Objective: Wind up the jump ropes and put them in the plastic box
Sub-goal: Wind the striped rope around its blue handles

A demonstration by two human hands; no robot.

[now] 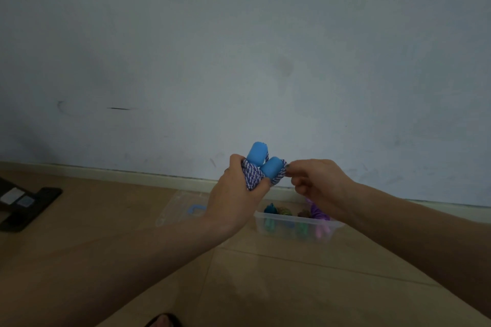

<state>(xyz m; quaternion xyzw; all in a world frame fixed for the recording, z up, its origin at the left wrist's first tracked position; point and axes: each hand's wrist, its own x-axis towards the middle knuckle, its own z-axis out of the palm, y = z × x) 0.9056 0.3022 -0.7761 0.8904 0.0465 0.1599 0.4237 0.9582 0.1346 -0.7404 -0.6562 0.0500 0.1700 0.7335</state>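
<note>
At the far left, a dark flat object [25, 204] lies on the floor [292, 287]. More to the right, a clear lid [183, 208] with a blue handle lies flat on the floor, just beside the box. The left hand [233, 202] is raised above the floor and grips a wound rope [253, 175], blue and white, with its two blue handles [263, 160] standing up side by side. The right hand [318, 186] has curled fingers and pinches the rope at the right side of the bundle. Below the hands, near the wall [239, 48], the clear box [292, 229] stands on the floor. Inside it lie other wound ropes [317, 214], teal, green and purple.
</note>
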